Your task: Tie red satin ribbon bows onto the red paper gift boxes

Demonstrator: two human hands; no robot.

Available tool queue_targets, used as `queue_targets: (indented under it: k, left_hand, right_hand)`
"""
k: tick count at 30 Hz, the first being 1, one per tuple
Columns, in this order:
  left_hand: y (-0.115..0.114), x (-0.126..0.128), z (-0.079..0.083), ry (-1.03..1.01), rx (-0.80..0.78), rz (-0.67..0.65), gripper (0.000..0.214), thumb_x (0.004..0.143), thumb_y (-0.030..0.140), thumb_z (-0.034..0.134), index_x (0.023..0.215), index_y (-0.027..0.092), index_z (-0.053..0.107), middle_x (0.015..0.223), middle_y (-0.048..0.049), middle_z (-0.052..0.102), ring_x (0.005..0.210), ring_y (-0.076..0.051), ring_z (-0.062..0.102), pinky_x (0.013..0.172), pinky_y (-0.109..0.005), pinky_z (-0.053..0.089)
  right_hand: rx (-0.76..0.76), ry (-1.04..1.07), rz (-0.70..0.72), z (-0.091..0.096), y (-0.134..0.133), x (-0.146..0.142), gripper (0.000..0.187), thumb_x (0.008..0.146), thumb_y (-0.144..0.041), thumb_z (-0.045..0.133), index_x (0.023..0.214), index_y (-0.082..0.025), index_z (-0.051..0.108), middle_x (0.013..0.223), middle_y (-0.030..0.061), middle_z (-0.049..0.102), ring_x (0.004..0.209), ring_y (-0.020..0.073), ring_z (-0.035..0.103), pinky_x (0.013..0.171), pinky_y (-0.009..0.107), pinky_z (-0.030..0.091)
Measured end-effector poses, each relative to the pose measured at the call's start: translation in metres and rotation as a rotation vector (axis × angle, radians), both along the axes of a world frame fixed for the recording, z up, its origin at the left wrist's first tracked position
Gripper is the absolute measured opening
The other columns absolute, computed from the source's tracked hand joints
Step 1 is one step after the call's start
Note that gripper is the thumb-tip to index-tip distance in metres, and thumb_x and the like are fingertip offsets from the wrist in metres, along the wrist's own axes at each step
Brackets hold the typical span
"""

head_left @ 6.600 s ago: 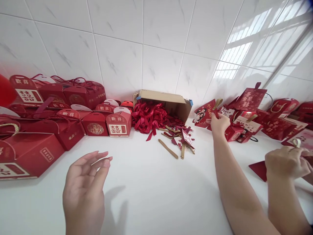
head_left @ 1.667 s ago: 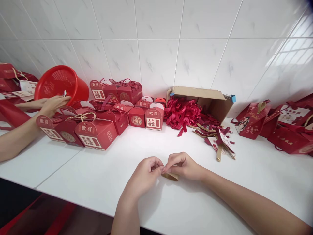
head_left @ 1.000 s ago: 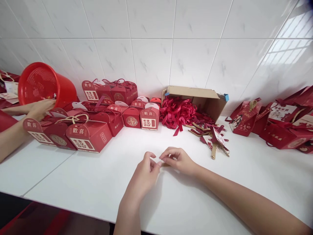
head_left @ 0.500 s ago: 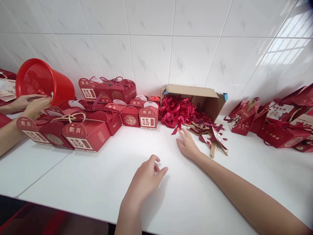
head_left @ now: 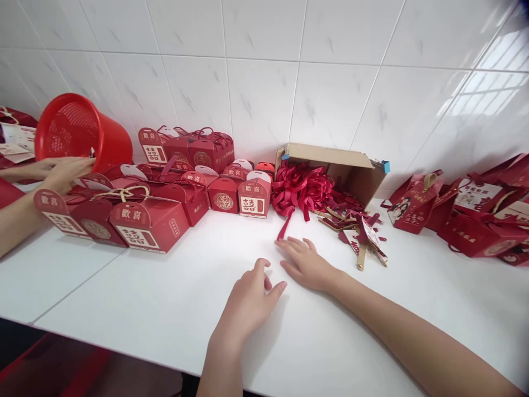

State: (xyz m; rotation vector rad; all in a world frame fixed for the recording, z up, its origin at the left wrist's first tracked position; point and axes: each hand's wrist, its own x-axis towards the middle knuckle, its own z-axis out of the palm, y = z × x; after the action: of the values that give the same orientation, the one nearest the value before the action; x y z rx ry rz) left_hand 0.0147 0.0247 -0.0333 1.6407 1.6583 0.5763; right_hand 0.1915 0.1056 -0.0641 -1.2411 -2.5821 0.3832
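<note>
My left hand (head_left: 250,303) hovers low over the white table (head_left: 173,309), palm turned inward. Its thumb and curled fingers are apart with nothing between them. To its right, my right hand (head_left: 308,264) reaches in with fingers stretched out and the thumb apart from them. Its fingertips meet the end of a dark red ribbon (head_left: 284,227), which runs back to a tangled ribbon pile (head_left: 303,187). That pile spills from a cardboard box (head_left: 330,154) lying on its side against the wall. Beside it are small red and gold tags or straps (head_left: 359,237).
Several red gift boxes (head_left: 151,223) with cord handles stand on the left. Another person's hands (head_left: 66,171) reach toward a tipped red plastic basket (head_left: 111,138). More red boxes (head_left: 413,204) stand at the right. A white tiled wall (head_left: 264,99) closes the back.
My right hand has moved left and toward me, and the ribbon now stretches out from the pile to its fingertips. My left hand has barely moved. The view has shifted slightly.
</note>
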Motion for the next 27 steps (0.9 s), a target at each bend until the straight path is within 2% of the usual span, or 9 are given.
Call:
queue_targets:
  k: [4, 9, 12, 15, 18, 21, 24, 27]
  left_hand:
    - [0.003, -0.003, -0.004, -0.097, 0.017, 0.078, 0.030, 0.082, 0.043, 0.048, 0.104, 0.022, 0.047, 0.094, -0.0049, 0.058, 0.085, -0.022, 0.058, 0.072, -0.031, 0.044]
    - [0.005, -0.007, -0.003, -0.138, 0.095, 0.186, 0.010, 0.077, 0.026, 0.048, 0.086, 0.021, 0.046, 0.099, -0.0058, 0.054, 0.090, -0.021, 0.056, 0.076, -0.032, 0.045]
    - [0.004, -0.007, 0.003, -0.131, 0.118, 0.188, 0.020, 0.074, 0.015, 0.042, 0.092, 0.023, 0.047, 0.104, -0.0051, 0.055, 0.094, -0.022, 0.055, 0.080, -0.034, 0.044]
    - [0.003, -0.007, 0.009, -0.145, 0.096, 0.129, 0.036, 0.074, 0.010, 0.037, 0.104, 0.027, 0.048, 0.113, -0.0036, 0.055, 0.104, -0.022, 0.053, 0.088, -0.036, 0.041]
    - [0.002, -0.007, 0.009, -0.173, 0.071, 0.071, 0.034, 0.080, 0.015, 0.037, 0.109, 0.028, 0.051, 0.118, -0.0039, 0.057, 0.113, -0.023, 0.051, 0.094, -0.038, 0.038]
    - [0.001, -0.005, 0.004, -0.179, 0.061, 0.050, 0.026, 0.085, 0.028, 0.040, 0.105, 0.025, 0.056, 0.119, -0.0057, 0.059, 0.116, -0.025, 0.050, 0.096, -0.038, 0.038]
    - [-0.001, -0.004, -0.001, -0.180, 0.057, 0.049, 0.029, 0.086, 0.039, 0.043, 0.105, 0.025, 0.059, 0.117, -0.0066, 0.063, 0.114, -0.027, 0.053, 0.092, -0.038, 0.042]
    - [-0.002, -0.004, -0.001, -0.166, 0.066, 0.057, 0.035, 0.086, 0.042, 0.042, 0.111, 0.024, 0.059, 0.120, -0.0072, 0.062, 0.117, -0.027, 0.052, 0.093, -0.038, 0.043]
  right_hand:
    - [-0.028, 0.110, 0.242, 0.008, -0.030, -0.021, 0.050, 0.085, -0.027, 0.047, 0.134, -0.018, 0.040, 0.135, 0.0132, 0.051, 0.131, 0.0278, 0.037, 0.107, 0.053, 0.024]
    - [-0.035, 0.209, 0.328, 0.012, -0.047, -0.031, 0.049, 0.084, -0.030, 0.052, 0.128, -0.015, 0.038, 0.120, 0.0150, 0.058, 0.111, 0.0255, 0.054, 0.101, 0.048, 0.033]
    - [-0.016, 0.175, 0.345, 0.015, -0.052, -0.033, 0.041, 0.082, -0.032, 0.055, 0.117, -0.013, 0.046, 0.112, 0.0152, 0.061, 0.105, 0.0261, 0.056, 0.094, 0.044, 0.039]
    - [0.023, 0.077, 0.358, 0.018, -0.059, -0.035, 0.038, 0.081, -0.036, 0.058, 0.110, -0.012, 0.053, 0.105, 0.0155, 0.063, 0.102, 0.0276, 0.057, 0.088, 0.041, 0.043]
    - [0.083, -0.038, 0.408, 0.022, -0.070, -0.037, 0.039, 0.082, -0.041, 0.057, 0.107, -0.011, 0.057, 0.100, 0.0162, 0.065, 0.095, 0.0284, 0.059, 0.083, 0.041, 0.045]
    - [0.129, -0.125, 0.490, 0.025, -0.083, -0.040, 0.040, 0.084, -0.045, 0.054, 0.103, -0.011, 0.060, 0.097, 0.0149, 0.067, 0.089, 0.0279, 0.060, 0.083, 0.041, 0.045]
    - [0.158, -0.129, 0.599, 0.030, -0.094, -0.041, 0.040, 0.083, -0.044, 0.057, 0.106, -0.011, 0.059, 0.101, 0.0113, 0.067, 0.090, 0.0255, 0.060, 0.089, 0.038, 0.043]
    - [0.202, -0.135, 0.717, 0.035, -0.100, -0.041, 0.031, 0.086, -0.041, 0.056, 0.100, -0.014, 0.058, 0.104, 0.0059, 0.067, 0.096, 0.0217, 0.058, 0.088, 0.032, 0.042]
